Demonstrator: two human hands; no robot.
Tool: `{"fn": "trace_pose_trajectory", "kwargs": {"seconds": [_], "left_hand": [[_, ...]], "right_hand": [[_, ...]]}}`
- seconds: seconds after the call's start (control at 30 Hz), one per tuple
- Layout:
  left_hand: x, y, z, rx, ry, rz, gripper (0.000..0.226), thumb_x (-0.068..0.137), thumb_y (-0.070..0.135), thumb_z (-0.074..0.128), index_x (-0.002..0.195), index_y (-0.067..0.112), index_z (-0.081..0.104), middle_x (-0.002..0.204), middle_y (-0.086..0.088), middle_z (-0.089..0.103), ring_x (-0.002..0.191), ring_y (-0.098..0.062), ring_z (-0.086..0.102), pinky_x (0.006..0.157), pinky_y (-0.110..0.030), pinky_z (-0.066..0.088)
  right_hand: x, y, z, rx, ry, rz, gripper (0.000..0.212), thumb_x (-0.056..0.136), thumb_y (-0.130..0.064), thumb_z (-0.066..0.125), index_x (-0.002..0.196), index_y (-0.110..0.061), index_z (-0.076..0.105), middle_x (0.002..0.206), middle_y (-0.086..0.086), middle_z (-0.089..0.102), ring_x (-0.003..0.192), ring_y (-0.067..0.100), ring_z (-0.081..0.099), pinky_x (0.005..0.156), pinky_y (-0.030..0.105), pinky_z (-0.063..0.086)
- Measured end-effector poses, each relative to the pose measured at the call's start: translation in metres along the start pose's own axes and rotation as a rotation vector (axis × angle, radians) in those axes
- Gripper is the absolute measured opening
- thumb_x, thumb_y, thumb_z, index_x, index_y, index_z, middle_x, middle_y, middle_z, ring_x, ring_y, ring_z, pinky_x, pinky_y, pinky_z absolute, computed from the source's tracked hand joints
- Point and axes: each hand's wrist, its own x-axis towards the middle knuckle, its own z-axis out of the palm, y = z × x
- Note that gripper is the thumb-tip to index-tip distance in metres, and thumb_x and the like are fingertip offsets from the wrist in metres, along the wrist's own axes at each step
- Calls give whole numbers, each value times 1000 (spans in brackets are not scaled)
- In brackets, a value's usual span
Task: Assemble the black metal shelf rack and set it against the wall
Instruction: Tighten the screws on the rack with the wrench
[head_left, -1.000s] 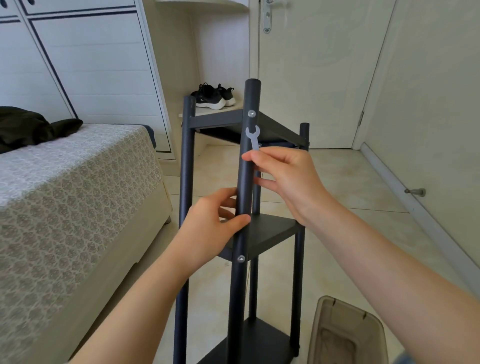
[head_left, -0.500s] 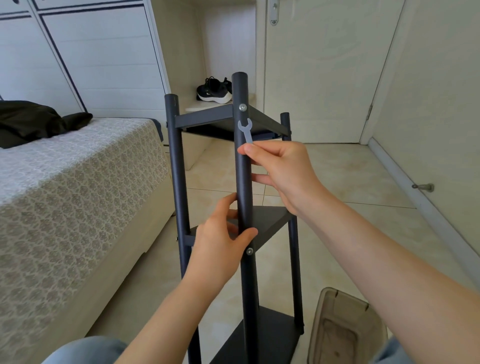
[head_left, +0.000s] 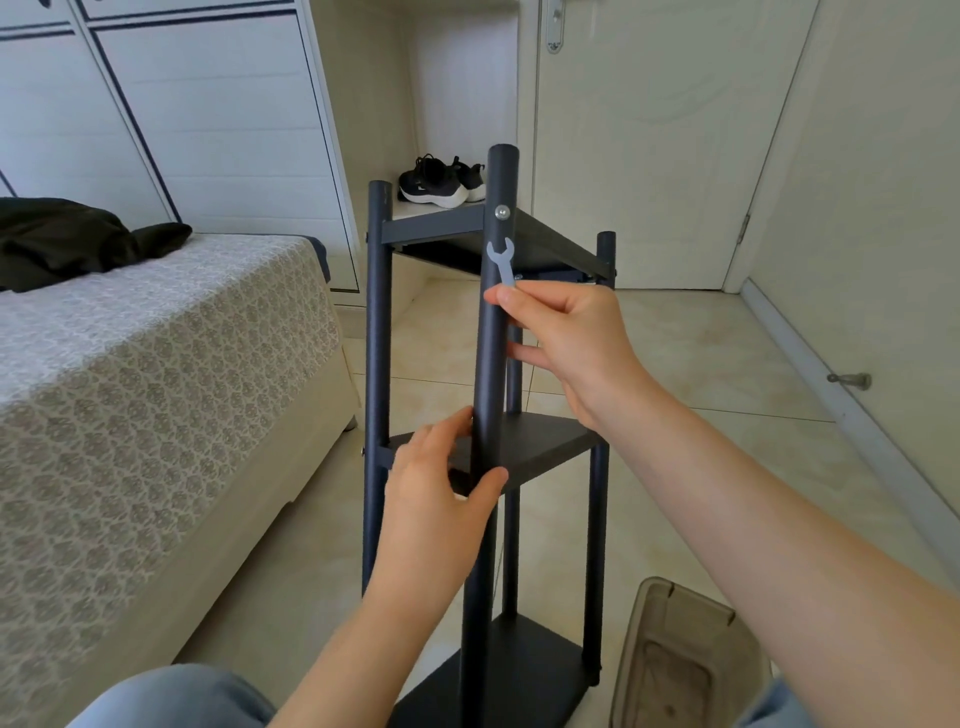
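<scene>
Black metal three-tier shelf rack (head_left: 540, 452) looks basically built, standing mid-floor near the bed, left hand (head_left: 441, 488) wrapped round the near post, right hand (head_left: 566, 338) pinching a small silver flat wrench (head_left: 502, 262) just under the top silver bolt (head_left: 502, 211), so tightening and the wall move remain.

I'm looking into a bedroom in a home. A bed (head_left: 156, 364) with a patterned grey cover runs along the left, with a dark garment (head_left: 67, 239) lying on it. Behind are white panelled wardrobe doors (head_left: 208, 119), black sneakers (head_left: 441, 179) in an alcove, a cream door (head_left: 649, 145) and a tiled floor (head_left: 701, 364).
</scene>
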Motion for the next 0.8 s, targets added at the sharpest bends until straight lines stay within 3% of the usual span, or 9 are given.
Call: {"fn": "trace_pose_trajectory", "kwargs": {"seconds": [0.07, 0.13, 0.23, 0.3, 0.4, 0.6, 0.8], "left_hand": [[-15, -4, 9, -34, 118, -5, 57, 88, 22, 75, 136, 40, 49, 123, 23, 47, 119, -1, 48, 98, -17, 38], [-31, -11, 21, -149, 206, -112, 56, 87, 22, 76, 128, 45, 45, 118, 24, 47, 111, -1, 52, 89, -11, 40], [-45, -22, 38, -383, 202, -339, 39, 91, 27, 70, 121, 39, 49, 111, 23, 54, 103, -3, 59, 69, -6, 45], [-46, -29, 44, -413, 165, -393, 21, 95, 31, 63, 114, 34, 56, 108, 18, 61, 103, -10, 63, 69, -8, 45], [-43, -34, 46, -439, 137, -360, 11, 97, 32, 59, 106, 36, 58, 104, 12, 66, 92, -10, 69, 65, -10, 51], [-40, -38, 55, -462, 69, -283, 18, 95, 37, 58, 111, 45, 53, 98, 9, 67, 85, -5, 67, 68, -15, 54], [-40, -41, 68, -433, 129, -231, 25, 87, 57, 45, 112, 58, 46, 98, 26, 61, 90, 2, 62, 72, -11, 52]], "right_hand": [[2, -1, -3, 9, 13, 10, 10, 91, -14, 68, 94, -16, 78, 95, -4, 75, 89, 2, 70, 69, 22, 59], [3, -2, -5, 26, 20, 27, 10, 90, -13, 68, 95, -14, 77, 97, -2, 75, 89, 4, 70, 68, 23, 59], [4, -3, -9, 36, 20, 40, 11, 90, -12, 69, 97, -11, 77, 99, 0, 75, 91, 7, 71, 68, 23, 58], [4, -3, -11, 45, 22, 42, 12, 90, -12, 69, 98, -11, 77, 100, 0, 75, 91, 7, 71, 69, 23, 59], [3, -2, -12, 32, 19, 41, 11, 90, -11, 68, 97, -12, 77, 101, -1, 75, 92, 4, 70, 70, 23, 59], [-3, 0, -19, -107, -84, 36, 15, 89, -15, 70, 101, -12, 77, 102, -9, 73, 91, -4, 68, 77, 20, 57], [-14, 9, -30, -285, -119, 61, 13, 89, -23, 70, 99, -22, 79, 105, -12, 72, 106, 4, 64, 88, 29, 58]]}}
